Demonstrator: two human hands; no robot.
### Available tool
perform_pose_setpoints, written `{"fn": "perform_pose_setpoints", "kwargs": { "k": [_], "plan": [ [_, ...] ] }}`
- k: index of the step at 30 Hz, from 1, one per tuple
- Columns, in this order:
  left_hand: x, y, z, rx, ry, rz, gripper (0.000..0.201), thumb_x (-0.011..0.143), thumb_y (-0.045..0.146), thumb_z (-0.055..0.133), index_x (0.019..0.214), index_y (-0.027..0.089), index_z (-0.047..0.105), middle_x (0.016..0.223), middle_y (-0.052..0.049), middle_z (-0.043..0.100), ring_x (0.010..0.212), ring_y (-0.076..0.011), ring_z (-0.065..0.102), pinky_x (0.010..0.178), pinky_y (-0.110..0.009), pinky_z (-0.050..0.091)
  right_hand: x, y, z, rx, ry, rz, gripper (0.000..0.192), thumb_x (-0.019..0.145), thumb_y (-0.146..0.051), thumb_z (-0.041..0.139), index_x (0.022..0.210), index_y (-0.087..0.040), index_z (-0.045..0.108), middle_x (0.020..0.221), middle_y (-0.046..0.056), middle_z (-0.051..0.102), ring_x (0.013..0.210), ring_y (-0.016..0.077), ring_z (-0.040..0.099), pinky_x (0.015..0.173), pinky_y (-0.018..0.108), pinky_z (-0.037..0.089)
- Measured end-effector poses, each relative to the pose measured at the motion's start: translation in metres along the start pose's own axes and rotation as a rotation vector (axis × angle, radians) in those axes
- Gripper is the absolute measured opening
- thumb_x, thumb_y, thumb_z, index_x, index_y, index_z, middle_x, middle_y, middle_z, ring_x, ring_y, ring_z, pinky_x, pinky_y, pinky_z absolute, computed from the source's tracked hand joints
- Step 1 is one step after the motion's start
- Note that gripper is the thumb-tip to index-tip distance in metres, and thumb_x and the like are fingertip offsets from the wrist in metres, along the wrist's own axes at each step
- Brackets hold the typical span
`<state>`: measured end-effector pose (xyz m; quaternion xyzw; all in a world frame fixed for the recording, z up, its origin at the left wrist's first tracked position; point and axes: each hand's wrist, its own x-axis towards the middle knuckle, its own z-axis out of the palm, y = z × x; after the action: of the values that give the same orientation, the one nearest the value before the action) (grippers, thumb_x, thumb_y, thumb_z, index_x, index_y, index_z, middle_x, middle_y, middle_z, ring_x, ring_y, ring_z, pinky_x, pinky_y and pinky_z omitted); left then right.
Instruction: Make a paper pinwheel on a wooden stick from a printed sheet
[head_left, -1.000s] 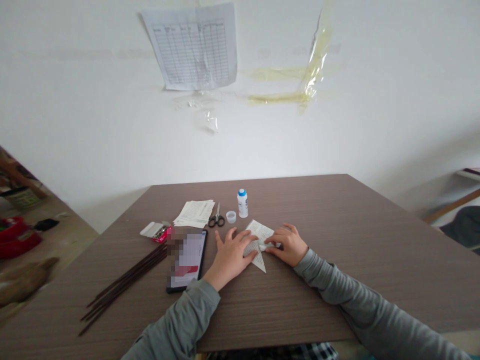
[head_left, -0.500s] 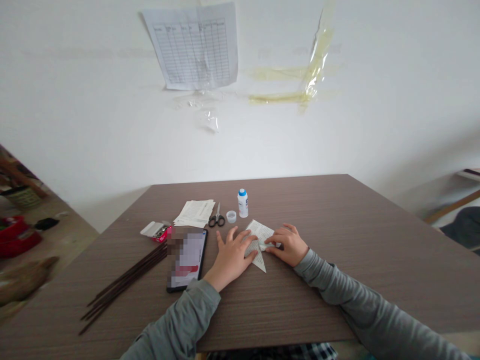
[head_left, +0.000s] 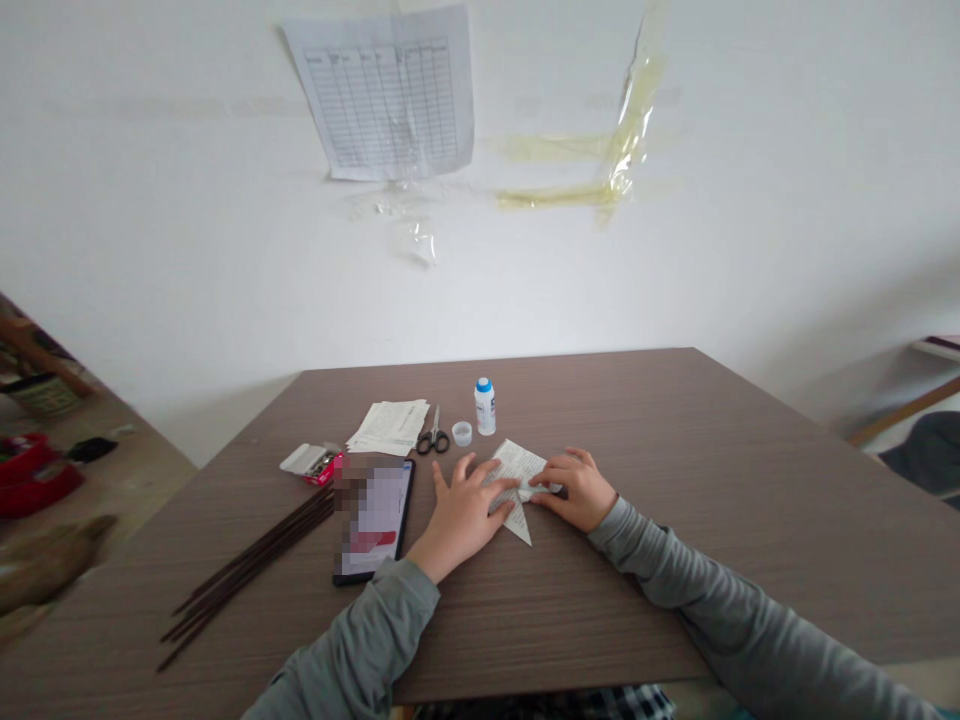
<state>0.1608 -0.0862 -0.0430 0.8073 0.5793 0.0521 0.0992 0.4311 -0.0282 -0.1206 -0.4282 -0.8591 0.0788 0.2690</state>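
Note:
A sheet of printed paper (head_left: 520, 460), partly folded with a pointed corner toward me, lies on the table between my hands. My left hand (head_left: 466, 515) rests over its left side, fingers spread, index finger and thumb pressing on it. At the right side, my right hand (head_left: 577, 490) pinches a folded part of the paper between thumb and fingers. Part of the fold is hidden under the fingers. Beyond the paper stand a white bottle with a blue cap (head_left: 486, 408) and a small clear cup (head_left: 462, 434).
Black-handled scissors (head_left: 433, 440) lie beside a stack of printed papers (head_left: 388, 427). To the left are a phone (head_left: 375, 520), a small open red-and-white box (head_left: 313, 463) and several thin dark sticks (head_left: 247, 570). The brown table (head_left: 675, 430) meets a white wall at its back.
Both hands stay almost in place. The folded part between my left index finger and right fingers has shifted slightly.

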Motion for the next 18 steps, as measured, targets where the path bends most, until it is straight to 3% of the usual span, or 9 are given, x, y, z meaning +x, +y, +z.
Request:
{"fn": "perform_pose_setpoints", "kwargs": {
  "k": [4, 11, 18],
  "plan": [
    [-0.0003, 0.0004, -0.0015, 0.007, 0.003, -0.023, 0.047, 0.124, 0.035, 0.081, 0.165, 0.055, 0.092, 0.195, -0.002, 0.073, 0.189, -0.0525, 0.051, 0.152, -0.104, 0.028, 0.0004, 0.0024, -0.0017, 0.029, 0.019, -0.014, 0.013, 0.114, -0.041, 0.091, 0.118, -0.035, 0.102, 0.113, 0.008, 0.099, 0.112, 0.0331, 0.095, 0.134, 0.058, 0.065],
    [-0.0029, 0.0018, -0.0023, -0.029, 0.035, -0.005, 0.046, 0.123, 0.028, 0.082, 0.163, 0.047, 0.094, 0.185, -0.01, 0.079, 0.176, -0.0501, 0.063, 0.149, -0.106, 0.03, 0.0006, 0.0089, -0.004, 0.041, -0.041, 0.026, 0.024, 0.123, -0.036, 0.079, 0.135, -0.035, 0.1, 0.144, 0.012, 0.1, 0.139, 0.0365, 0.093, 0.144, 0.081, 0.057],
    [-0.0007, -0.0029, 0.0024, -0.037, 0.056, 0.016, 0.048, 0.12, 0.03, 0.083, 0.166, 0.045, 0.091, 0.181, -0.01, 0.08, 0.173, -0.0493, 0.062, 0.149, -0.103, 0.034, -0.0013, 0.0101, -0.0021, 0.026, -0.058, 0.051, 0.022, 0.118, -0.037, 0.086, 0.132, -0.043, 0.102, 0.142, 0.007, 0.1, 0.141, 0.0364, 0.092, 0.143, 0.078, 0.058]
  ]
}}
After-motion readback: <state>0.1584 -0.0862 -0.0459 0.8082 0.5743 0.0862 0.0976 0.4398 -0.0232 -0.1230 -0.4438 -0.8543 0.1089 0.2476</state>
